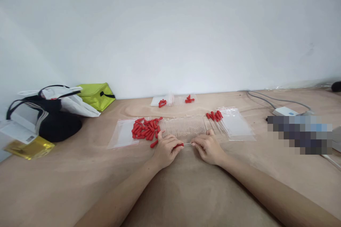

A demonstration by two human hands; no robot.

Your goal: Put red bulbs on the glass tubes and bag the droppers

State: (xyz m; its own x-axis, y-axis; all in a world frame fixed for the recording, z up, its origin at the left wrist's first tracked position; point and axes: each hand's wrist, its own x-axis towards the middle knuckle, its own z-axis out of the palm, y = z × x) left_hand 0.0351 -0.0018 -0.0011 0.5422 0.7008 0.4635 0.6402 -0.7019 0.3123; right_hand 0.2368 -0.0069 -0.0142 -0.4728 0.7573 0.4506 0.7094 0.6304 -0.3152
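My left hand [166, 149] pinches a red rubber dropper bulb [179, 145], its end pointing right. My right hand [207, 148] grips a thin clear dropper tube [188, 144], whose near end meets the bulb between my hands; how far it sits inside I cannot tell. Beyond them lies a row of clear dropper tubes [183, 125], side by side. To the left, loose red bulbs [145, 129] are heaped on a clear zip bag [119, 134]. Several droppers with red bulbs fitted [217, 116] lie right of the row, beside another zip bag [237, 124].
Farther back are two small groups of red bulbs [162, 103] on plastic bags. A lime-green bag [96, 95], a black cap [60, 126] and a gold packet [29, 148] stand at left. At right are a white power strip [285, 112], cables and a blurred-out object.
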